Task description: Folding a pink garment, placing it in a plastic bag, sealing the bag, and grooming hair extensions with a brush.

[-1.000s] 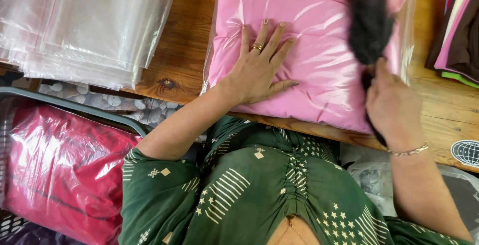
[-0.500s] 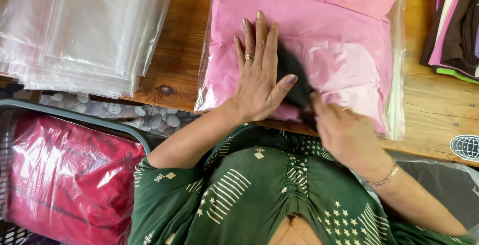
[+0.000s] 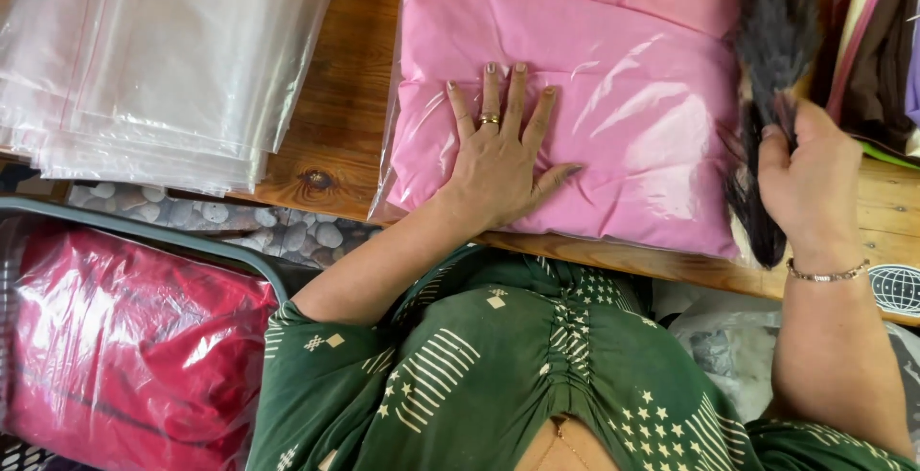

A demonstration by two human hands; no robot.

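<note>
A wooden desk carries everything here, and the largest thing on it is a pink garment sealed in a clear plastic bag, lying flat across the middle and right of the desk with its near edge at the desk's front rim. To the left, well apart from it, lies a stack of empty clear plastic bags that overhangs the desk edge. Below that stack, off the desk, a grey-rimmed basket holds a red bagged garment. At the far right edge sits a pile of folded clothes in dark and pale colours. The left hand lies flat on the pink package, fingers spread and palm down, pressing its lower middle. The right hand is closed around the handle of a dark bristly brush, which stands above the right end of the package, blurred. The step in hand looks to be smoothing the packed garment, pressing it flat while the brush sweeps over the plastic. A further stroke would call for steady downward pressure from the left hand so the slippery bag does not slide on the desk.
</note>
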